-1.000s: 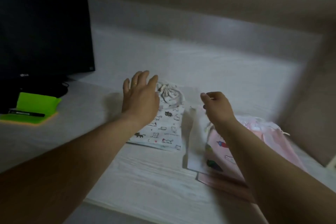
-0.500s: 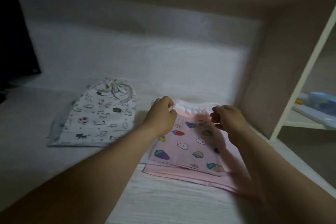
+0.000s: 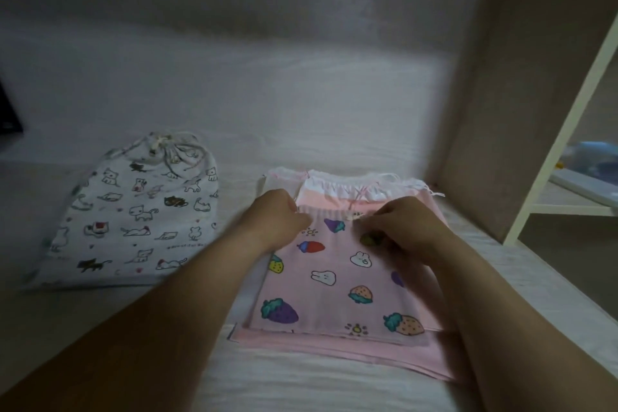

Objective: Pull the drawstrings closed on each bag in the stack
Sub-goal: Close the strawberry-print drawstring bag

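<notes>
A stack of flat drawstring bags lies on the desk at centre right. On top is a pink bag printed with strawberries and rabbits; pink and white bags show beneath it. My left hand pinches the top bag's upper left corner. My right hand pinches its upper edge on the right, fingers curled over the fabric. A white bag with cat prints lies to the left, its mouth gathered and its cord bunched on top.
The desk sits in a recess with a back wall and a side panel close on the right. A white shelf frame with objects stands beyond it. A dark monitor edge shows far left.
My hands left the cat-print bag and came onto the pink stack. They now grip the top bag's upper edge, slightly nearer me than half a second ago. The view has swung right.
</notes>
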A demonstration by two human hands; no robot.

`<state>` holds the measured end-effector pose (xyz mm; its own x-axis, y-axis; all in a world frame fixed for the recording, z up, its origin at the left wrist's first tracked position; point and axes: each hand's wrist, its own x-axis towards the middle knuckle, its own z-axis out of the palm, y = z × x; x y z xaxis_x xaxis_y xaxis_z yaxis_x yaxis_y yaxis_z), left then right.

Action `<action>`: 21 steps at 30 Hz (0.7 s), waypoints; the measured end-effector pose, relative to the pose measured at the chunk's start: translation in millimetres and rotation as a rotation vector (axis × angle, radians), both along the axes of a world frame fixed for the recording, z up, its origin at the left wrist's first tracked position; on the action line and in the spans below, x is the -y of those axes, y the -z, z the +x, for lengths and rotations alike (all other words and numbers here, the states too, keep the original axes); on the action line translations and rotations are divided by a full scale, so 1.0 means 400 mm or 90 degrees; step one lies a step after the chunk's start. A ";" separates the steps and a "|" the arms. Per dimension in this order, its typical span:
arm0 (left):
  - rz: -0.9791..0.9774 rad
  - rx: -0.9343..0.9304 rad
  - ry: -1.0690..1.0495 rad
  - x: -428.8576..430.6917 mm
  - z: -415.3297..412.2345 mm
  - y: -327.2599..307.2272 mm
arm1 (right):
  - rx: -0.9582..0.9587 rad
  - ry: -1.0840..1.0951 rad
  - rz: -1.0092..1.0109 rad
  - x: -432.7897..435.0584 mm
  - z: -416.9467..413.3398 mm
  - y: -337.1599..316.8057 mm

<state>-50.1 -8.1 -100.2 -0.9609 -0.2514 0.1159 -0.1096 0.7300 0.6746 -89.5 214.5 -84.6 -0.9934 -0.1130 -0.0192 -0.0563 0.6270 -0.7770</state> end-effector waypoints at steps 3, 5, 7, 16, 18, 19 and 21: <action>-0.053 0.003 -0.008 -0.006 0.007 -0.005 | -0.082 -0.019 0.179 0.016 -0.008 0.007; -0.077 0.000 -0.010 -0.011 0.014 -0.008 | -0.094 -0.024 0.227 0.020 -0.015 0.014; -0.066 -0.009 -0.011 -0.012 0.015 -0.008 | -0.104 -0.036 0.226 0.016 -0.021 0.019; 0.330 -0.076 0.011 -0.009 0.023 -0.009 | -0.120 -0.005 -0.198 0.021 -0.005 0.043; 0.542 -0.043 0.009 -0.010 0.030 -0.017 | -0.074 -0.001 -0.303 0.025 0.002 0.042; 0.603 -0.023 0.001 -0.010 0.036 -0.022 | -0.052 -0.007 -0.331 0.027 0.004 0.042; 0.652 0.033 0.014 -0.007 0.041 -0.024 | -0.011 -0.029 -0.378 0.029 0.007 0.039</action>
<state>-33.8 -5.5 -90.6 -0.9644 -0.1881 -0.1861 -0.1497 -0.1918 0.9699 -86.6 202.9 -100.1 -0.9868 -0.1425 0.0767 -0.0889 0.0816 -0.9927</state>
